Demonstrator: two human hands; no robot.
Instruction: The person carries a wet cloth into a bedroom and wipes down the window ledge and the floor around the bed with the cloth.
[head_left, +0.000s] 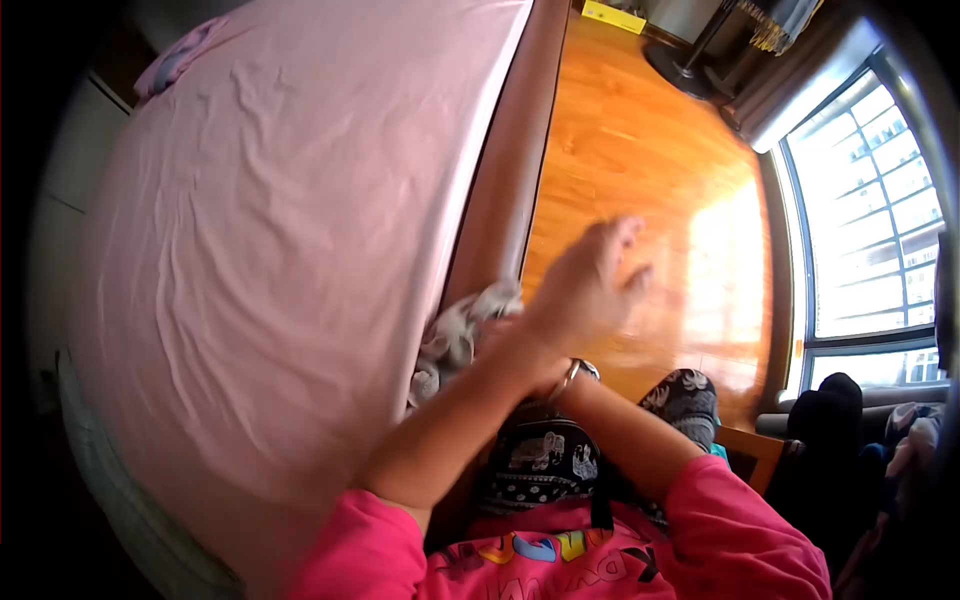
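Observation:
My left hand [590,280] reaches across to the right, above the wooden floor, blurred by motion. Its thumb and fingers are apart, with nothing seen in them. Beneath my left forearm, my right arm crosses to the left, with a metal bangle [566,380] at the wrist. Most of my right hand [492,334] is hidden by that forearm; the part that shows is up against a bunched grey-and-white cloth [455,335], which it appears to grip. The cloth is at the side of the bed, over its brown edge.
A bed with a wrinkled pink sheet [270,250] fills the left, a folded pink cloth [180,55] at its far corner. On the right are a barred window [860,210] and dark clothes [825,430]. A stand's round base [685,70] and a yellow box [614,16] are at the back.

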